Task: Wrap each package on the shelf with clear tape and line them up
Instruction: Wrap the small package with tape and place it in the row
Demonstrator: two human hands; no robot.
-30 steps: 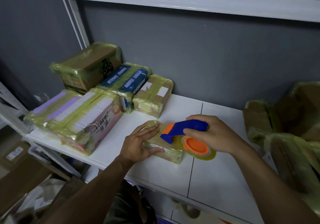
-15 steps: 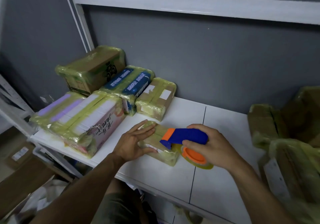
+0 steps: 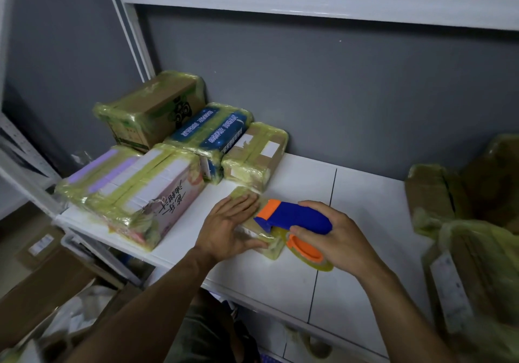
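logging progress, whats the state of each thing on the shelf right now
small package, lying flat, tape on it, under the left hand
left hand, flat, pressing the small package
right hand, gripping the tape dispenser
tape dispenser, held at the small package
five left packages, wrapped, set close together

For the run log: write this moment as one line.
left hand flat on small package | right hand grips tape dispenser | dispenser against package
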